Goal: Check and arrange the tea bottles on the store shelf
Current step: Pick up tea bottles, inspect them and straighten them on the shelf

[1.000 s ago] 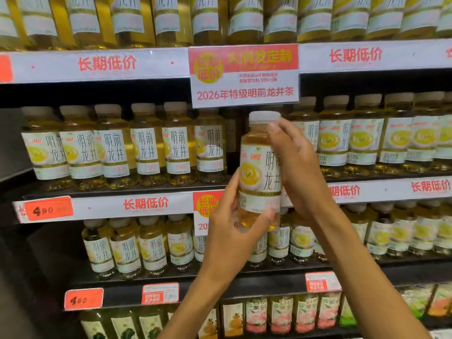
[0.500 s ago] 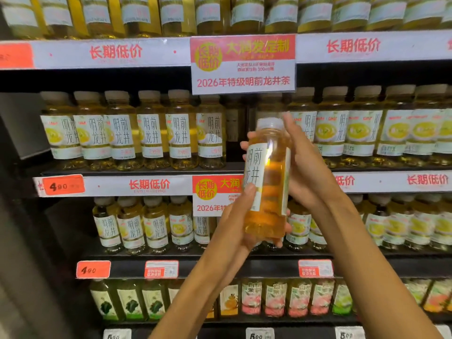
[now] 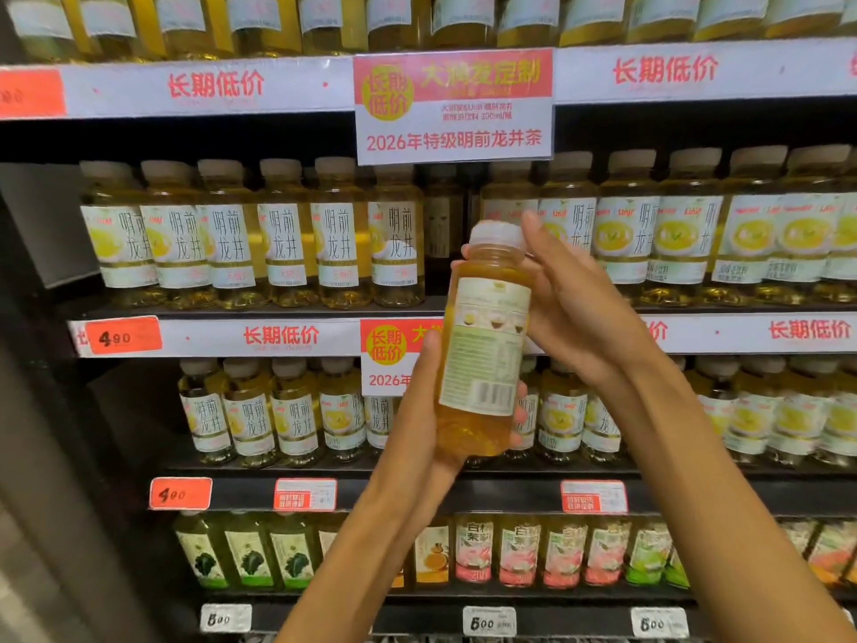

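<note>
I hold one tea bottle (image 3: 484,345) upright in front of the shelf, its white cap up and its back label with the barcode facing me. My left hand (image 3: 417,424) grips its lower part, thumb on the left side and fingertips showing on the right. My right hand (image 3: 570,299) grips the upper part from the right, one finger reaching up beside the cap. A row of the same bottles (image 3: 287,234) stands on the middle shelf (image 3: 222,338), with a dark gap (image 3: 445,234) in the row behind the held bottle.
More of the same tea bottles (image 3: 259,420) fill the shelf below and the top shelf. Other drinks with green and pink labels (image 3: 514,554) stand on the lowest visible shelf. A hanging price sign (image 3: 454,106) juts from the upper shelf edge. A dark frame runs down the left.
The bottle has been turned in my hands: its front label faced me, then its side, and now its back label with the barcode. It also sits lower in view.
</note>
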A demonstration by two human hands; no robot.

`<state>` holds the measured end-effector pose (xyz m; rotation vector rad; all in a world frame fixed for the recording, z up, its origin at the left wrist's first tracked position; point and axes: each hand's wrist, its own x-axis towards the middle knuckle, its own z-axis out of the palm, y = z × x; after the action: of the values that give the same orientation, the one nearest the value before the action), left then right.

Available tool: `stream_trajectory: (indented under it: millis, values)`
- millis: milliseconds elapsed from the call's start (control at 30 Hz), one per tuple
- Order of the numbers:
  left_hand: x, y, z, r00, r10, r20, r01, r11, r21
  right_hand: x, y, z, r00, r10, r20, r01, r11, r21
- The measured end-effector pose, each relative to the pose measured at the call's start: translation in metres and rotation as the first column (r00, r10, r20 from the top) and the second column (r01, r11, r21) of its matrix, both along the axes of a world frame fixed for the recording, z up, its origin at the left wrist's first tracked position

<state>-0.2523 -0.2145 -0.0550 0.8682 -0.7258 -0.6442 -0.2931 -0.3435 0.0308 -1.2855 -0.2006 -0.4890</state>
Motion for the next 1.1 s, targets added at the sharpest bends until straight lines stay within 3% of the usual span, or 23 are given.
stream_trajectory:
  millis: [67, 167, 233, 300, 400, 467, 500, 567, 633, 700, 800, 867, 933, 1000, 1100]
  values:
    - [0.000, 0.002, -0.001, 0.966, -0.209, -0.154, 0.199, 0.977, -0.073, 0.003, 0.004, -0.004, 0.992, 0.124, 0.007, -0.124, 0.989, 0.079]
    - [0.002, 0.005, -0.006, 0.925, -0.334, -0.180, 0.327, 0.943, -0.067, 0.007, 0.009, -0.006, 0.975, 0.216, 0.055, -0.221, 0.968, 0.117]
    - [0.009, 0.008, -0.007, 0.991, -0.119, -0.061, 0.122, 0.991, 0.052, 0.008, 0.009, -0.003, 0.990, 0.126, 0.058, -0.129, 0.990, 0.051]
    - [0.014, 0.012, -0.002, 0.986, 0.123, 0.115, -0.137, 0.983, 0.123, 0.009, 0.011, 0.001, 1.000, -0.020, 0.021, 0.021, 0.999, -0.041]
    - [0.016, 0.013, 0.002, 0.946, 0.199, 0.256, -0.244, 0.957, 0.158, 0.017, 0.014, -0.002, 0.988, -0.152, -0.035, 0.150, 0.987, -0.056]
    - [0.017, 0.014, 0.004, 0.989, 0.111, 0.096, -0.120, 0.988, 0.094, 0.020, 0.017, -0.003, 0.986, -0.158, -0.044, 0.157, 0.987, -0.018]
    - [0.017, 0.016, 0.006, 0.998, -0.033, -0.058, 0.035, 0.999, 0.025, 0.021, 0.017, -0.004, 0.991, -0.131, -0.040, 0.131, 0.991, 0.004]
    - [0.018, 0.016, 0.007, 0.905, -0.317, -0.283, 0.291, 0.948, -0.130, 0.021, 0.017, -0.003, 0.999, -0.036, -0.027, 0.037, 0.998, 0.053]
    - [0.017, 0.017, 0.005, 0.850, -0.431, -0.303, 0.394, 0.902, -0.175, 0.023, 0.017, -0.002, 0.998, 0.060, -0.011, -0.059, 0.993, 0.102]
    - [0.018, 0.017, 0.003, 0.865, -0.436, -0.248, 0.420, 0.900, -0.117, 0.025, 0.017, 0.000, 0.998, 0.063, 0.015, -0.064, 0.993, 0.095]
    - [0.026, 0.018, 0.004, 0.994, -0.098, -0.049, 0.102, 0.992, 0.080, 0.023, 0.014, 0.003, 0.998, -0.065, 0.026, 0.065, 0.998, -0.002]
    - [0.031, 0.020, 0.009, 0.991, -0.052, 0.123, 0.036, 0.991, 0.132, 0.024, 0.010, 0.004, 0.989, -0.143, 0.023, 0.144, 0.988, -0.055]
    - [0.029, 0.022, 0.013, 0.984, -0.051, 0.169, 0.019, 0.982, 0.186, 0.025, 0.010, 0.006, 0.988, -0.157, -0.002, 0.157, 0.986, -0.054]
    - [0.026, 0.022, 0.016, 0.990, -0.138, -0.004, 0.137, 0.980, 0.144, 0.026, 0.012, 0.004, 0.993, -0.115, -0.030, 0.115, 0.993, -0.004]
    - [0.021, 0.023, 0.020, 0.871, -0.383, -0.309, 0.385, 0.921, -0.057, 0.030, 0.014, -0.002, 0.995, -0.054, -0.079, 0.063, 0.992, 0.109]
